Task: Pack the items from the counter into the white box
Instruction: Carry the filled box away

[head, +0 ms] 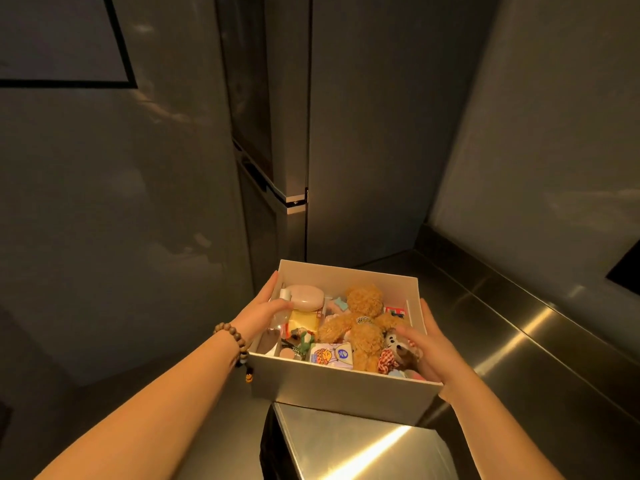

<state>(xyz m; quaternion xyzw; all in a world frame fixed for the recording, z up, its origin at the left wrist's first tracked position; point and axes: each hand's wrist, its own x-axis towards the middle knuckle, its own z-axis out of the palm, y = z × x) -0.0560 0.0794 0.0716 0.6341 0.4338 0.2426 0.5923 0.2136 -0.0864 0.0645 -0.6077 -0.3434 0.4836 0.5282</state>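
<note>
Now white box point(341, 384) gripped between left hand point(265, 306), right hand point(433, 355).

A brushed steel table point(519, 327) runs from 6 o'clock up toward 2 o'clock, catching bright streaks of light. The white box point(343, 386) appears to rest on it at centre, its near wall over the table's front corner; whether its base actually touches cannot be told. At 3 o'clock a dark object point(625, 263) lies on the table, cut by the frame.
</note>
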